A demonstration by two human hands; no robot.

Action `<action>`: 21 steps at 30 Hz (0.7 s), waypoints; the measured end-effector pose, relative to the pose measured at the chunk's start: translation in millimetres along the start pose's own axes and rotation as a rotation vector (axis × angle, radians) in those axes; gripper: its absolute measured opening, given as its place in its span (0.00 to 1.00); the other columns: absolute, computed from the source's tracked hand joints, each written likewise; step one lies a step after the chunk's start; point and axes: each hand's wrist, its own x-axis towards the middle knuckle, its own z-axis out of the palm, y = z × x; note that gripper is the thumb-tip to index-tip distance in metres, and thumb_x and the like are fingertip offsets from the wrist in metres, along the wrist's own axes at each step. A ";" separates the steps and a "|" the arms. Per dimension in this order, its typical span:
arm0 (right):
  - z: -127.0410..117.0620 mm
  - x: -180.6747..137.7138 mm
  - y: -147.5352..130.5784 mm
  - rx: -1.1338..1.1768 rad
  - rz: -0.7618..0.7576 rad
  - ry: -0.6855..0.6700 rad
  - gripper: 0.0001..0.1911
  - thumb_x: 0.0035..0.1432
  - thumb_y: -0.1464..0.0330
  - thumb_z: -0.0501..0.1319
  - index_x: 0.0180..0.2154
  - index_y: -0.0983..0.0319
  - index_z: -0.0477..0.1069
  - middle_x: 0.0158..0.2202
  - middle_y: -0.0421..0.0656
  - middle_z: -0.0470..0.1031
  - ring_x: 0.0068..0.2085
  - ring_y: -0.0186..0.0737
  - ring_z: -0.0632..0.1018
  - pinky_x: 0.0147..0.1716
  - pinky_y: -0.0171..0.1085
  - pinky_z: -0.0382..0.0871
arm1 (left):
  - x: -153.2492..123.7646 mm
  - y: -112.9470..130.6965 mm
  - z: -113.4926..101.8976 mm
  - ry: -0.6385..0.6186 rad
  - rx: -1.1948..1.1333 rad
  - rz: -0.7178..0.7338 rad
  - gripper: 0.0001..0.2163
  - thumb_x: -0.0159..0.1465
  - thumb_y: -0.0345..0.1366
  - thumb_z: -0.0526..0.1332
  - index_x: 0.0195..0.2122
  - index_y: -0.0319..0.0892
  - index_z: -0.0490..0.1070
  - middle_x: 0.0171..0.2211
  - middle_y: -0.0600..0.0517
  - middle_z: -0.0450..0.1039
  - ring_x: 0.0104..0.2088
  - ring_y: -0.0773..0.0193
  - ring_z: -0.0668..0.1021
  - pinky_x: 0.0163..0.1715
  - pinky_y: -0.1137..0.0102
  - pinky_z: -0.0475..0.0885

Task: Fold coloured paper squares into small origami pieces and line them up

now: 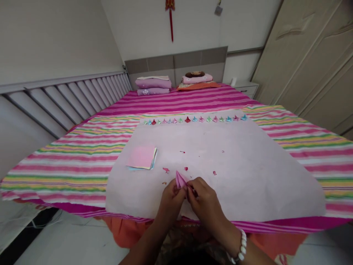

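Note:
Both hands meet over the near edge of a pale pink sheet (pixel 234 173) spread on a striped bed. My left hand (pixel 170 200) and my right hand (pixel 203 200) pinch a small folded pink paper piece (pixel 180 180) between their fingertips, its point standing up. A white bead bracelet (pixel 240 247) is on my right wrist. A stack of square coloured papers (pixel 142 158), pink on top, lies to the left of the hands. A row of several small folded paper shapes (pixel 193 119) in mixed colours lines the sheet's far edge.
Tiny paper scraps (pixel 166 170) dot the sheet near my hands. The bed has a pink, green and yellow striped cover (pixel 68 154). Folded bedding and pillows (pixel 154 85) sit at the headboard. A slatted rail (pixel 68 99) runs along the left, a wardrobe (pixel 311 62) on the right.

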 end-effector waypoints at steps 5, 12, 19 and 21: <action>7.6 -2.9 5.3 -0.152 -0.073 0.053 0.11 0.59 0.77 0.50 0.33 0.61 0.68 0.30 0.45 0.70 0.29 0.40 0.73 0.27 0.36 0.67 | 3.4 -6.4 -0.5 0.091 0.154 0.053 0.05 0.57 0.34 0.59 0.26 0.41 0.68 0.21 0.55 0.68 0.27 0.63 0.73 0.29 0.71 0.67; 8.3 -2.0 9.3 -0.129 -0.023 0.082 0.13 0.56 0.77 0.51 0.40 0.61 0.68 0.32 0.46 0.71 0.30 0.41 0.74 0.28 0.37 0.69 | 2.4 -3.6 2.9 0.132 0.236 0.122 0.04 0.56 0.33 0.60 0.26 0.41 0.71 0.22 0.55 0.70 0.25 0.65 0.71 0.27 0.72 0.65; 6.8 0.4 12.3 -0.031 0.056 0.066 0.13 0.54 0.77 0.52 0.40 0.64 0.69 0.33 0.47 0.72 0.31 0.42 0.75 0.30 0.39 0.70 | 5.5 -8.6 -1.2 0.176 0.452 0.245 0.07 0.57 0.29 0.58 0.32 0.41 0.76 0.30 0.50 0.76 0.31 0.60 0.75 0.34 0.68 0.67; 5.8 2.0 15.0 0.017 0.084 0.043 0.14 0.53 0.77 0.52 0.40 0.63 0.70 0.33 0.46 0.74 0.33 0.43 0.76 0.32 0.40 0.71 | 5.6 -8.3 -2.5 0.174 0.443 0.269 0.10 0.57 0.28 0.57 0.36 0.42 0.77 0.34 0.49 0.78 0.35 0.59 0.76 0.38 0.67 0.68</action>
